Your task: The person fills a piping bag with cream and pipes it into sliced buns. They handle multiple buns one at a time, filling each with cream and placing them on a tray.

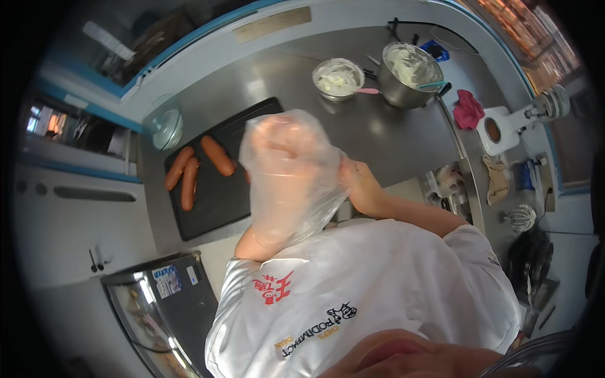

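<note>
My left hand [283, 142] is raised over the right part of a dark baking tray [217, 220], inside a loose clear plastic glove [268, 201] that reaches down the forearm. Through the cloudy plastic its fingers look curled together, with no object visible among them. On the right side my bare right hand [362, 183] pinches the glove's plastic near the left wrist. Long brown bread rolls lie on the tray: one roll [217, 155] tilts near the middle, and two more [189, 183] rest side by side at the left. Another is mostly hidden behind the glove.
A small metal bowl of white cream [337, 79] with a pink spatula stands at the back, beside a larger mixing bowl [409, 75]. Farther right are a red cloth [468, 110], a white mixer [504, 129] and a whisk [522, 218]. A glass bowl [167, 129] stands at left.
</note>
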{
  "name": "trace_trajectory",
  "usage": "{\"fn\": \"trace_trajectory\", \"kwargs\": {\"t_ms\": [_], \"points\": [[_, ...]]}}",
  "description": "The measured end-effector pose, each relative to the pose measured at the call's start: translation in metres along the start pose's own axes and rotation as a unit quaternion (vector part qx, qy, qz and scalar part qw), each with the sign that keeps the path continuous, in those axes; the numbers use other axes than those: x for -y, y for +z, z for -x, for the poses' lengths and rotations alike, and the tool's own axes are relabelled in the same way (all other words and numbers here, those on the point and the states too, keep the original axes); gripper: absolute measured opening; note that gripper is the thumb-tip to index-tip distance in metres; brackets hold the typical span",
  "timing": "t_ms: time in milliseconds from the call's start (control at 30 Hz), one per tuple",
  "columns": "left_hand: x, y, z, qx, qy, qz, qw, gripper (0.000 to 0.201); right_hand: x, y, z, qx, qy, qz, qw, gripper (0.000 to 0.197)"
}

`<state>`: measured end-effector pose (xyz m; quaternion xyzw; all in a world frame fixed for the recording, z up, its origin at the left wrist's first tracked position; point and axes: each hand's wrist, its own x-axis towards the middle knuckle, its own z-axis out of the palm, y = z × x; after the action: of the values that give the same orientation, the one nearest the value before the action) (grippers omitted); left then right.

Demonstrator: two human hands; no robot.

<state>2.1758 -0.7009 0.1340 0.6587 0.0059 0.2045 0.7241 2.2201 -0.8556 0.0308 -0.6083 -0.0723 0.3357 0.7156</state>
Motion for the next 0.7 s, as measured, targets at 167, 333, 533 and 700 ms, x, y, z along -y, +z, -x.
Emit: {"fn": "trace_trajectory", "kwargs": {"t_ms": [167,333,533,700], "points": [[0.032,0.002,-0.038,-0.046,-0.004,-0.097,0.994,0.056,0.012,0.007,-0.026,0.059,-0.159,-0.079,0.982,0.042],[-0.008,0.032,-0.052,-0.084,-0.054,-0.242,0.965,0.048,0.039,-0.009,-0.058,0.261,0.029,-0.294,0.919,0.052],[0.008,0.049,-0.074,-0.092,-0.084,-0.279,0.952,0.043,0.048,-0.046,-0.085,0.31,0.086,-0.411,0.853,0.051],[0.019,0.059,-0.091,-0.12,-0.075,-0.255,0.957,0.042,0.034,-0.061,-0.12,0.337,0.092,-0.276,0.895,0.041]]}}
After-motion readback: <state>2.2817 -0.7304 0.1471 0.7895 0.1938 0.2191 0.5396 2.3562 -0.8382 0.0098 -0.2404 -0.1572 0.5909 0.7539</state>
